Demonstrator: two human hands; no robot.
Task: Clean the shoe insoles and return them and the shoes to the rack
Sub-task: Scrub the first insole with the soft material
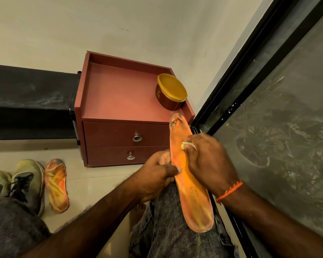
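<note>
An orange insole (194,198) lies lengthwise on my right knee, toe end pointing away and smudged dark. My left hand (155,175) pinches its left edge near the middle. My right hand (209,161) presses a small white, yellowish cleaning piece (186,145) against the insole's upper half. A second orange insole (56,185) lies on the floor at the left, beside a pair of yellow-green shoes (24,181) with dark tongues.
A reddish two-drawer cabinet (123,127) stands against the wall ahead, with a yellow-lidded tub (171,92) on its top. A black low shelf (30,101) runs to its left. A dark-framed glass door (268,90) bounds the right side.
</note>
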